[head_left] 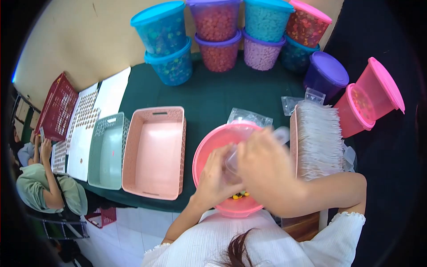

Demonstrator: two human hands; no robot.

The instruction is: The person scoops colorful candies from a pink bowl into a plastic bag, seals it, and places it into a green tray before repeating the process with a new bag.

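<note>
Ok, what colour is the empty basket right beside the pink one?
Pale grey-green basket, left of the pink basket; head view, the only one.

No text, label, brand or number can be read anywhere in this view. The stacked tubs [216, 35] at twelve o'clock carry plain lids and sides — no stickers or print show. The white sheets [84, 129] at nine o'clock bear rows of small brown dots, not letters. The pink basket [155, 153], the green basket [106, 151] and the pink bowl [209, 149] are unmarked — the clear bags [318, 138] at three o'clock likewise show no writing.
</note>
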